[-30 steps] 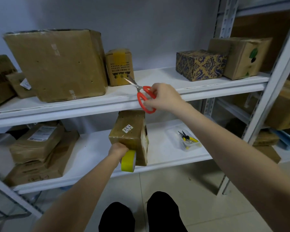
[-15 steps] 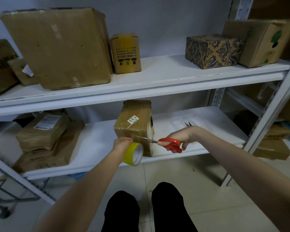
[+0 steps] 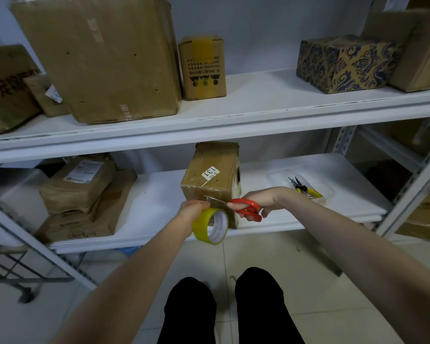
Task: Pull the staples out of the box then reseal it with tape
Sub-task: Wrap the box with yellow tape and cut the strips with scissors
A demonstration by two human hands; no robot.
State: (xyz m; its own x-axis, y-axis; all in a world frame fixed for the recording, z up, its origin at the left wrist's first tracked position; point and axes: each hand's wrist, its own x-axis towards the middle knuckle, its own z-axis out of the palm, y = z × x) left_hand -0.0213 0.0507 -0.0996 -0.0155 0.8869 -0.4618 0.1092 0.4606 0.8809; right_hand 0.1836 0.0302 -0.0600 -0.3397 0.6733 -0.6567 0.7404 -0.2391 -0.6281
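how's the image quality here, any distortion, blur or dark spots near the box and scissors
Head view: wide-angle bend bows the upper shelf; the box, scissors and tape roll are fairly sharp and evenly lit; under that shelf and at the far right it is dim.

Box (image 3: 210, 181): cardboard is looking matt, creased.
Tape roll (image 3: 201, 227): plastic film is shining glossily.
Scissors (image 3: 252, 215): smooth red plastic handles; blades possibly metal.

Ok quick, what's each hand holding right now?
Left hand: grips the yellow tape roll.
Right hand: grips the red scissors.
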